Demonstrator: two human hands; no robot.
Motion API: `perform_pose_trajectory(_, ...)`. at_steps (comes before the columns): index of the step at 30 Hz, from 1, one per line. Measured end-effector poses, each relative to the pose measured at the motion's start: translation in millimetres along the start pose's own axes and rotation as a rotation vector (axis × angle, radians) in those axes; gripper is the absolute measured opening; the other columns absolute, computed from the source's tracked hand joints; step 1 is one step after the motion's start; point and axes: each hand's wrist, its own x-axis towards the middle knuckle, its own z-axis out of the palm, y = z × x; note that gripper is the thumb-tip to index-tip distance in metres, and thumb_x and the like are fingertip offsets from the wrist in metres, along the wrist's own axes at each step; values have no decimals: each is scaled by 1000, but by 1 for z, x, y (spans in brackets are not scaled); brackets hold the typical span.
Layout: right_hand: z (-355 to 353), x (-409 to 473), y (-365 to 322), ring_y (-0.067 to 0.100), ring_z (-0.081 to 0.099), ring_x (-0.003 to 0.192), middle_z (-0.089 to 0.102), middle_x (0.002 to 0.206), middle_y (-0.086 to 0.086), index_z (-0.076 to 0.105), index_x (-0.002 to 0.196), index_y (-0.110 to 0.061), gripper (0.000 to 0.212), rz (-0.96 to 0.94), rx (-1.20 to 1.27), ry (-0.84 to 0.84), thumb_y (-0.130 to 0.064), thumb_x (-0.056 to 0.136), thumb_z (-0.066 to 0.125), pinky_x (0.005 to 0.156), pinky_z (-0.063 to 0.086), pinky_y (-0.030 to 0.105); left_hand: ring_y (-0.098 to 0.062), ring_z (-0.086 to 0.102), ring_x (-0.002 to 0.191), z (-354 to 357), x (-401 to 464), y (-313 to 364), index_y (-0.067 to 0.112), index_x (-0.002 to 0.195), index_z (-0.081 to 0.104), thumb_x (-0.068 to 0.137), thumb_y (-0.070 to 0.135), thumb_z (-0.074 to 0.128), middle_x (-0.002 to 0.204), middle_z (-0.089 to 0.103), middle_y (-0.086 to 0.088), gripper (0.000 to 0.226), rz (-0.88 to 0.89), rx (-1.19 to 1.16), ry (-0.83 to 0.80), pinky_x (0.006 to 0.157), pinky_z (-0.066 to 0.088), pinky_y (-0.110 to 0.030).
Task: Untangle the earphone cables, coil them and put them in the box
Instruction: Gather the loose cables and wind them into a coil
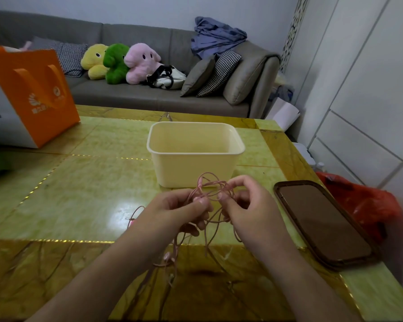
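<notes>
The left hand [172, 212] has its fingers curled and pinches a strand of the thin pink earphone cable [209, 189] between thumb and forefinger; the right hand [247, 205], just beside it, pinches another strand of the same tangle with its fingers bent inward. The knotted loops stand up between the two hands, and loose lengths hang down below them towards the person, over the glossy yellow-green marbled tabletop [91, 182]; one loop also shows to the left of the left hand. Directly behind the hands, close to the raised loops, stands the cream rectangular plastic box [196, 168], open at the top with nothing seen inside. To the right of the box, nearer the tabletop's edge, a dark smartphone in a brown case [323, 221] lies flat, screen up. Beyond that edge shows a red plastic bag [363, 201]. Well to the left of the box stands an orange paper carrier bag [33, 94]. Behind the box, past the tabletop, a grey sofa [149, 94] carries yellow, green and pink plush toys [119, 61], patterned cushions and a crumpled blue cloth [214, 36].
</notes>
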Motion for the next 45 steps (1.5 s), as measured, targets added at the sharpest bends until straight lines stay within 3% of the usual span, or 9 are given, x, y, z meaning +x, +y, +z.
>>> perform_pose_trajectory(5, -2, -2, -1, 9, 67, 76, 66, 84, -12, 55, 92, -31, 26, -155, -152, 48, -29, 92, 81, 59, 53, 26, -25, 58, 71, 0, 0, 1, 1, 91, 75, 98, 36, 65, 79, 62, -14, 37, -52, -86, -82, 63, 47, -29)
perform_pose_trajectory(14, 0, 2, 6, 8, 66, 80, 69, 85, -15, 82, 94, -26, 4, -343, -280, -8, -25, 96, 78, 69, 53, 33, -21, 52, 57, 1, 3, 6, 2, 77, 76, 95, 47, 57, 67, 60, -12, 53, -201, -131, -10, 57, 42, -31)
perform_pose_trajectory(20, -9, 3, -1, 8, 67, 63, 73, 70, -11, 81, 84, -28, 15, -93, -55, -71, -15, 93, 81, 58, 50, 18, -18, 45, 51, -3, 5, 3, -1, 84, 70, 105, 34, 56, 63, 64, -7, 43, -123, -133, 174, 47, 39, -27)
perform_pose_trajectory(27, -22, 8, -5, 32, 72, 71, 73, 73, 12, 77, 82, -10, 14, 27, 143, -19, -1, 93, 78, 60, 65, 38, -22, 44, 52, -8, 8, 0, 2, 71, 69, 106, 33, 56, 61, 49, -11, 49, -61, -140, 228, 50, 40, -30)
perform_pose_trajectory(30, -27, 13, -1, 25, 67, 70, 69, 71, 8, 72, 85, -8, 15, 98, 178, 16, -3, 99, 71, 71, 66, 41, -20, 44, 50, -13, 9, 0, 2, 72, 66, 106, 32, 57, 59, 45, -7, 46, -62, -167, 251, 47, 40, -28)
perform_pose_trajectory(35, -34, 16, -6, 27, 63, 78, 56, 74, 10, 55, 93, -5, 18, 246, 830, -80, -7, 110, 47, 82, 61, 38, -19, 42, 50, -16, 10, -3, 5, 70, 64, 107, 33, 56, 61, 43, -7, 47, -82, -110, 232, 48, 37, -28)
perform_pose_trajectory(38, -37, 16, -9, 23, 52, 65, 42, 68, 6, 50, 88, -10, 22, 329, 1030, -140, -9, 110, 45, 72, 62, 39, -19, 43, 49, -14, 11, -5, 3, 72, 67, 107, 31, 55, 60, 44, -6, 47, -78, -66, 235, 50, 35, -29)
perform_pose_trajectory(42, -32, 14, -3, 16, 32, 52, 30, 60, -1, 60, 89, -5, 17, 397, 551, -169, -12, 103, 63, 51, 53, 36, -20, 43, 52, -13, 9, -5, 0, 77, 73, 109, 27, 52, 62, 47, -7, 47, -25, -8, 198, 52, 35, -30)
perform_pose_trajectory(45, -32, 12, 0, 15, 41, 46, 40, 54, -6, 75, 84, -4, 23, 343, 177, -237, -23, 97, 77, 54, 55, 38, -19, 43, 53, -12, 8, -3, 1, 77, 75, 108, 28, 51, 62, 47, -7, 47, 8, 11, 170, 52, 36, -28)
